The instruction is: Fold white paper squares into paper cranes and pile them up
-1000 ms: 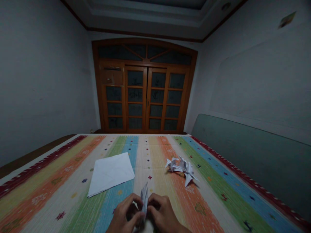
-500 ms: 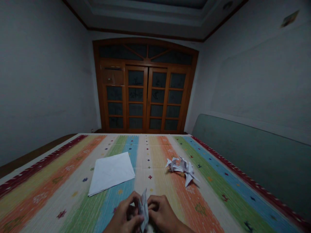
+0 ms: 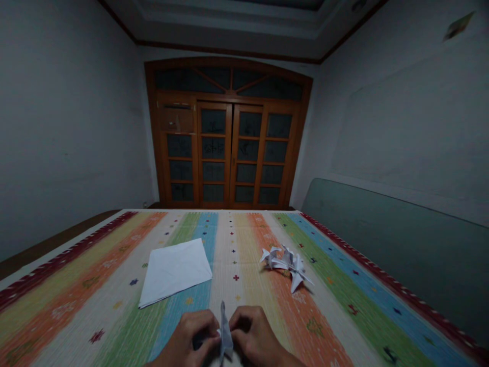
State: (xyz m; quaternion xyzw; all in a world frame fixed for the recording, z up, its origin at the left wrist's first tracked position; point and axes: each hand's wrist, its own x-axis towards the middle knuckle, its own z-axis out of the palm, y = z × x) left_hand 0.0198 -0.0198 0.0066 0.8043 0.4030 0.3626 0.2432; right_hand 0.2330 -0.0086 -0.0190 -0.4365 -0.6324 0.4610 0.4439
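A narrow folded piece of white paper stands upright between my two hands at the near edge of the view. My left hand pinches it from the left side, thumb and fingers closed. From the right, my right hand grips its other side with bent fingers. The fingertips partly hide the paper's lower folds. Ahead and to the left lies a stack of white paper squares. Several folded paper figures with pointed tips lie in a cluster ahead on the right.
A striped tablecloth in many colours covers the table. Beyond its right edge stands a pale green bench back or panel. Wooden doors with glass panes close off the far end, between white walls.
My left hand has shifted slightly left and lower, with its fingers drawn back from the paper's top. The folded paper now looks narrower and sits a little lower. The right hand has barely moved.
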